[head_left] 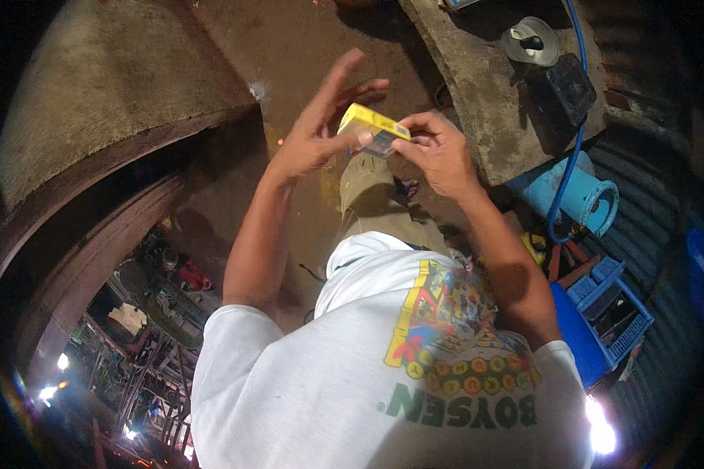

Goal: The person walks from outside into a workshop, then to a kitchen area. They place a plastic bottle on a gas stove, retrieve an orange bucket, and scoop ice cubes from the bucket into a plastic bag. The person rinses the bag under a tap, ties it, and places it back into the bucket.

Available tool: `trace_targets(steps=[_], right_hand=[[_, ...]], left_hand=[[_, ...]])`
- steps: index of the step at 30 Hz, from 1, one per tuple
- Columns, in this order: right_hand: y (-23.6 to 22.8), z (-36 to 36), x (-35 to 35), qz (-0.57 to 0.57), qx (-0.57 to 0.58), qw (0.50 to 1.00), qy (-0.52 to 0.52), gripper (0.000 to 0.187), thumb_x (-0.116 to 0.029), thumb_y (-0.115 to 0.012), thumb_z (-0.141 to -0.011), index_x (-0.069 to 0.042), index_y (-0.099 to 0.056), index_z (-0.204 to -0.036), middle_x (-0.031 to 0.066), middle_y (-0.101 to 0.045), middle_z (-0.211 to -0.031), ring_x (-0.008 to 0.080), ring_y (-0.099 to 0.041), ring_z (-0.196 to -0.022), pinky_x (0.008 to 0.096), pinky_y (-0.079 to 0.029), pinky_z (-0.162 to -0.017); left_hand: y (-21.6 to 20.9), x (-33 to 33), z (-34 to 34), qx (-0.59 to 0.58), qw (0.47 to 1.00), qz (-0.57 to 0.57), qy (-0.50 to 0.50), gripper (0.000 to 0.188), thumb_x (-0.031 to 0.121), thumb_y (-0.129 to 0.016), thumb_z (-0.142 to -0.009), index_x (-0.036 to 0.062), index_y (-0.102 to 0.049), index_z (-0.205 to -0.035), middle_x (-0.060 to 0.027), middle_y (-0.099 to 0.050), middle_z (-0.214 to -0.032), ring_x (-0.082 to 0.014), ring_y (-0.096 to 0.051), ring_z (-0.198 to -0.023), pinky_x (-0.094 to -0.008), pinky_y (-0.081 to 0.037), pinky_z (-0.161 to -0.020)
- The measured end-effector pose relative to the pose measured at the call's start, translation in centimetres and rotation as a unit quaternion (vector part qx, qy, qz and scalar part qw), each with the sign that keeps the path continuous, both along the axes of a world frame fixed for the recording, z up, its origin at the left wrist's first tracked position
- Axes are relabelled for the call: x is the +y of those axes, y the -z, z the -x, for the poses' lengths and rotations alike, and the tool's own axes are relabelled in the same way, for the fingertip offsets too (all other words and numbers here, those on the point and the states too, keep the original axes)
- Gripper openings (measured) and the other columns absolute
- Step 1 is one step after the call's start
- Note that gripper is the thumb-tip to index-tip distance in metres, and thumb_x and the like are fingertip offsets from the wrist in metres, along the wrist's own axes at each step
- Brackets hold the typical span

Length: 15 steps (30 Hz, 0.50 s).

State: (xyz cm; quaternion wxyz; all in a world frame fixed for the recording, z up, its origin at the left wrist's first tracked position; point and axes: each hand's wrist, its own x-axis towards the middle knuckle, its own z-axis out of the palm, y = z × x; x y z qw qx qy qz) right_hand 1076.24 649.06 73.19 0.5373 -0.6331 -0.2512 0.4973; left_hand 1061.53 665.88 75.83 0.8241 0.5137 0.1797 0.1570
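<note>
A small yellow box with a clear or dark lower face [374, 119] is held up in front of my body, slightly tilted. My right hand [446, 156] is closed on the box's right end, pinching it between thumb and fingers. On the other side, my left hand [311, 134] has its fingers stretched out and spread, away from the box. Its thumb reaches across to the box's left lower edge and seems to touch it. What lies inside the box cannot be made out.
A large brown slab-like surface [125, 86] fills the upper left. To the right are a rough concrete counter [477, 102] with a translucent container [530, 39], a blue hose [575, 148], a light-blue cylinder [575, 195] and a blue crate [614, 313]. Clutter fills the lower left.
</note>
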Motion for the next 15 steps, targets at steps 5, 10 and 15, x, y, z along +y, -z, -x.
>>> trace_targets(steps=[5, 10, 15], right_hand=[[5.1, -0.8, 0.0, 0.053, -0.335, 0.924, -0.179, 0.043, -0.019, -0.073, -0.087, -0.001, -0.061, -0.124, 0.0141, -0.066, -0.113, 0.025, -0.065, -0.097, 0.0341, -0.052, -0.087], [10.0, -2.2, -8.1, 0.249, -0.299, 0.907, -0.163, 0.049, -0.026, -0.072, -0.086, -0.003, -0.061, -0.127, 0.0181, -0.067, -0.113, 0.0295, -0.065, -0.092, 0.0386, -0.052, -0.084], [9.7, -1.9, -14.8, 0.404, -0.179, 0.888, -0.129, 0.047, -0.026, -0.072, -0.087, -0.003, -0.062, -0.127, 0.0189, -0.068, -0.112, 0.0261, -0.067, -0.086, 0.0379, -0.053, -0.08]], left_hand=[[11.8, 0.8, 3.1, 0.222, 0.965, -0.067, 0.124, 0.046, 0.003, -0.069, -0.085, 0.0068, -0.063, -0.13, -0.012, -0.066, -0.125, -0.0233, -0.063, -0.112, -0.035, -0.051, -0.093], [32.7, -4.7, 11.6, 0.432, 0.849, -0.284, 0.109, 0.04, 0.007, -0.072, -0.078, 0.0044, -0.069, -0.118, -0.0198, -0.069, -0.111, -0.033, -0.066, -0.103, -0.0385, -0.052, -0.091], [28.3, -5.1, 9.1, 0.485, 0.831, -0.007, 0.273, 0.044, 0.007, -0.072, -0.074, 0.0046, -0.069, -0.117, -0.0114, -0.069, -0.116, -0.0239, -0.066, -0.101, -0.0353, -0.051, -0.09]])
